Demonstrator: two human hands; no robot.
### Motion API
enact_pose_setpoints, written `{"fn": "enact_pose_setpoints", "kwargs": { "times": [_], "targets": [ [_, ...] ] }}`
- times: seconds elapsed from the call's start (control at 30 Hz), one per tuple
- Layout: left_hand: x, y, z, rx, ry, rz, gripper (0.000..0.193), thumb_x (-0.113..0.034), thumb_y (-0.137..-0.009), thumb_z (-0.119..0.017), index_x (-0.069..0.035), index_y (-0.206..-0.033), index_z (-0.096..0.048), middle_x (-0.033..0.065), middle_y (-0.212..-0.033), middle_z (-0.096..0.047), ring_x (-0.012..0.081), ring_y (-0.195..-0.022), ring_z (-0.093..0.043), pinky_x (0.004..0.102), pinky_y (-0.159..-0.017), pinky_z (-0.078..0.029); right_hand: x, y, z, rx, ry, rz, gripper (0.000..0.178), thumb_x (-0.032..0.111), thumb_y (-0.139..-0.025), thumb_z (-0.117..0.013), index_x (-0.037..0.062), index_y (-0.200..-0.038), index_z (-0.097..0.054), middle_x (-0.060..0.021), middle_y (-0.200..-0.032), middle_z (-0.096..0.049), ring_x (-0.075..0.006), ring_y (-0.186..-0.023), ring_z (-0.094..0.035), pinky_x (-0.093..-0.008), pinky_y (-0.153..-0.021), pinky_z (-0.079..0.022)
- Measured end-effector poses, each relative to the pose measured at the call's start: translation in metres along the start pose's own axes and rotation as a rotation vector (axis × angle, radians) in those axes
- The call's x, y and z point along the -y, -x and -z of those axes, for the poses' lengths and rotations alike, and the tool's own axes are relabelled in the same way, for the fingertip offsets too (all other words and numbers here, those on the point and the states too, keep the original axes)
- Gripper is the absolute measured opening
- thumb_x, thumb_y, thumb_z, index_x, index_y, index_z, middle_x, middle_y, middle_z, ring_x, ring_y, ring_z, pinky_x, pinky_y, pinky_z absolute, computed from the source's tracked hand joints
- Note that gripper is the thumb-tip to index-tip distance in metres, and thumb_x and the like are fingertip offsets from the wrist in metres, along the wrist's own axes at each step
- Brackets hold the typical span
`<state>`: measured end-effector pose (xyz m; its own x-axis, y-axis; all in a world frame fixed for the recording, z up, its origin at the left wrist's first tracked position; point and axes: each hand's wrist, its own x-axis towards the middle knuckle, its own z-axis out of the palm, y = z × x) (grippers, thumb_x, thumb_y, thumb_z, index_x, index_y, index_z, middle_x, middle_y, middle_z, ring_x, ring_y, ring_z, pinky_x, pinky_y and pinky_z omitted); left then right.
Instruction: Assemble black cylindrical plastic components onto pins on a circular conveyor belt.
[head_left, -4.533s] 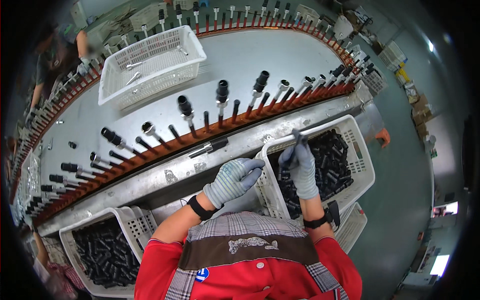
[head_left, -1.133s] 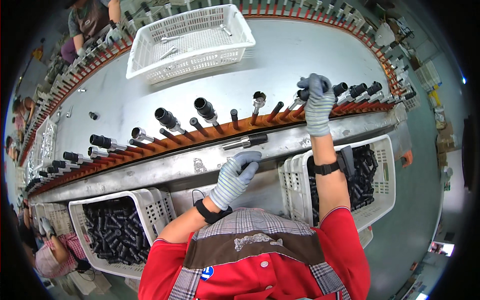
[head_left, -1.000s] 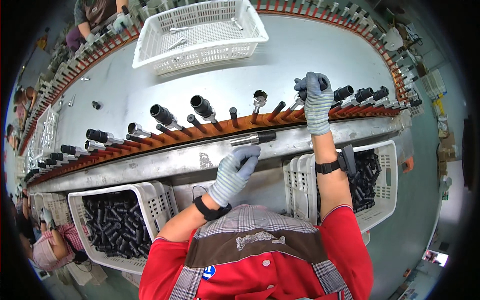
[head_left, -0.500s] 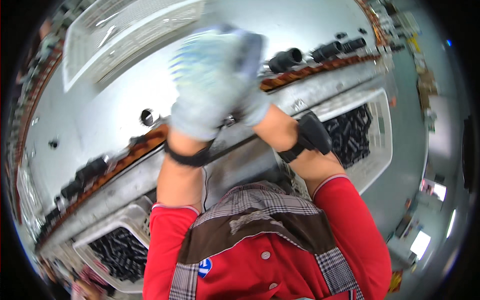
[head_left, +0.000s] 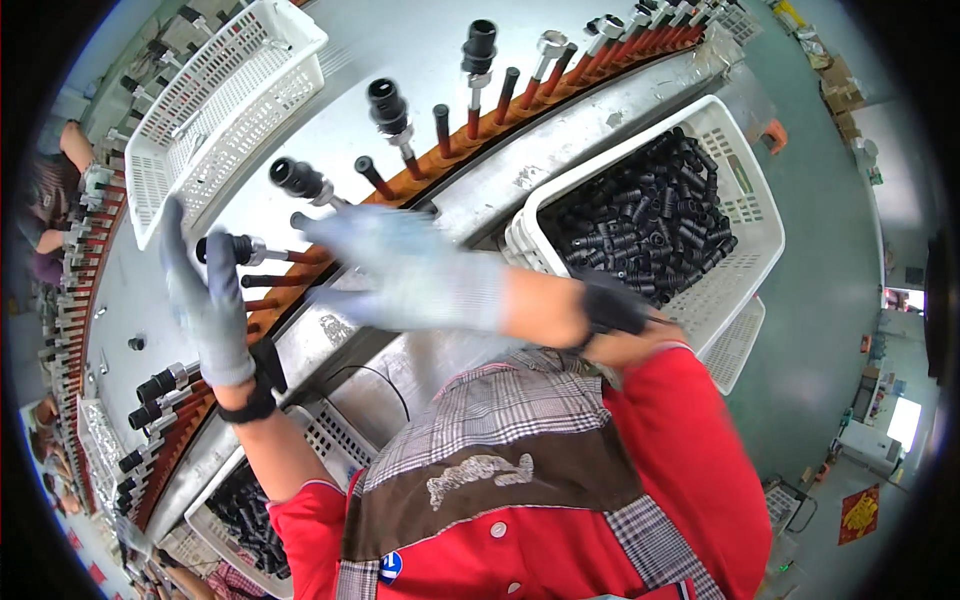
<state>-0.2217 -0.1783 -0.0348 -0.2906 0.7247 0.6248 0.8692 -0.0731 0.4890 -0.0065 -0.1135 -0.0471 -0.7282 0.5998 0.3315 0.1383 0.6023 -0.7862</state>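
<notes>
Both of my hands wear pale grey gloves and are apart from each other. My left hand is raised at the row of rods, its fingers stretched up and spread, beside a black ribbed fitting on a metal connector; whether it touches the fitting I cannot tell. Smeared by motion, my right hand reaches left over the rail with fingers apart and nothing visible in them. Just beyond its fingertips another black fitting tilts on its rod. Further along stand two more black fittings, one of them upright.
A curved brown rail carries dark red rods along the metal table. White crates of black fittings stand at my right and lower left. A white basket sits on the table. People work along the far left side.
My hands were together over the table and have separated, the left moving left and down, the right lower. The view has turned, and the fittings on the rail now stand on raised rods.
</notes>
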Motion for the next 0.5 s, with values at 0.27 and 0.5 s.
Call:
{"fn": "enact_pose_setpoints", "kwargs": {
  "times": [0.27, 0.5],
  "targets": [
    [-0.098, 0.086, -0.061, -0.074, 0.163, 0.183, 0.034, -0.002, -0.090, -0.056, -0.002, -0.124, -0.057, 0.0141, -0.123, -0.061, 0.0251, -0.112, -0.058, 0.0372, -0.099, -0.043, -0.288, 0.243, 0.281, -0.119, 0.843, -0.950, 0.028, 0.030, -0.085, -0.059, 0.0061, -0.096, -0.067, -0.0166, -0.097, -0.067, -0.0401, -0.091, -0.062, -0.0446, -0.081, -0.051],
    [-0.197, 0.046, -0.134, 0.223, 0.091, -0.100, 0.034, -0.002, -0.079, -0.066, -0.005, -0.113, -0.062, 0.0154, -0.111, -0.063, 0.0319, -0.099, -0.062, 0.0390, -0.086, -0.049, -0.355, 0.258, 0.300, 0.067, 1.148, -1.040, 0.029, 0.023, -0.076, -0.066, 0.0092, -0.101, -0.066, -0.0141, -0.103, -0.064, -0.0372, -0.101, -0.059, -0.0452, -0.087, -0.050]
  ]
}}
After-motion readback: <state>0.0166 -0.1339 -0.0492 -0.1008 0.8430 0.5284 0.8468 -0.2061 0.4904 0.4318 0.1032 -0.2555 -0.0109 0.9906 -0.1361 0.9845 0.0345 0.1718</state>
